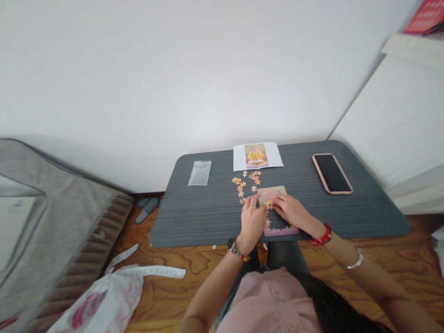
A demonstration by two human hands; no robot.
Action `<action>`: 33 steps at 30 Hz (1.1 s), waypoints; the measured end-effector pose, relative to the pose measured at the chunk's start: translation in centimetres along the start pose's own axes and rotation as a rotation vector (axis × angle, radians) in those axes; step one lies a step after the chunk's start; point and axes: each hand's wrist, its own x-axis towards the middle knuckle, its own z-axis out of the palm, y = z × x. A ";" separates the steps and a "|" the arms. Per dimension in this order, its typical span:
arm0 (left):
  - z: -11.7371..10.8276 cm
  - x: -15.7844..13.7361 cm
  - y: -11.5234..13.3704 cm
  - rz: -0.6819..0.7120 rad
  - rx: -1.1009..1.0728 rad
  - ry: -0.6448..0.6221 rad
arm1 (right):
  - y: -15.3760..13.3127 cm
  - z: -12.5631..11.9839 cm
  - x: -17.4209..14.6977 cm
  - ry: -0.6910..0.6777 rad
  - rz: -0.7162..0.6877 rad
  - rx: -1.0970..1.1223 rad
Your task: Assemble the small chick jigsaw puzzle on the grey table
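Observation:
A partly assembled jigsaw puzzle (272, 191) lies near the table's front edge, with its upper part and border joined and a dark gap in the lower middle. My left hand (252, 218) rests at the puzzle's left edge, fingers apart and slightly bent. My right hand (293, 212) reaches in from the right, its fingertips pinched on a small puzzle piece (269, 205) by the gap; the fingers partly cover it. Loose puzzle pieces (239, 183) lie scattered beyond my left hand. Behind them is a creased white sheet (239, 159) with a printed picture of a yellow figure.
The dark grey table (215, 217) stands against a white wall. A clear plastic bag (200, 173) lies at its left, a phone in a pink case (332, 173) at its right. On the wooden floor are slippers (147, 208) and a white plastic bag (114, 293).

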 end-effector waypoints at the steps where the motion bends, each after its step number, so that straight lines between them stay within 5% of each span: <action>1: 0.0 -0.1 0.1 0.004 0.009 -0.006 | 0.0 0.0 0.0 -0.002 0.002 -0.004; 33: -0.1 -0.9 1.4 0.025 0.146 -0.151 | -1.5 0.7 -1.4 -0.002 -0.080 -0.140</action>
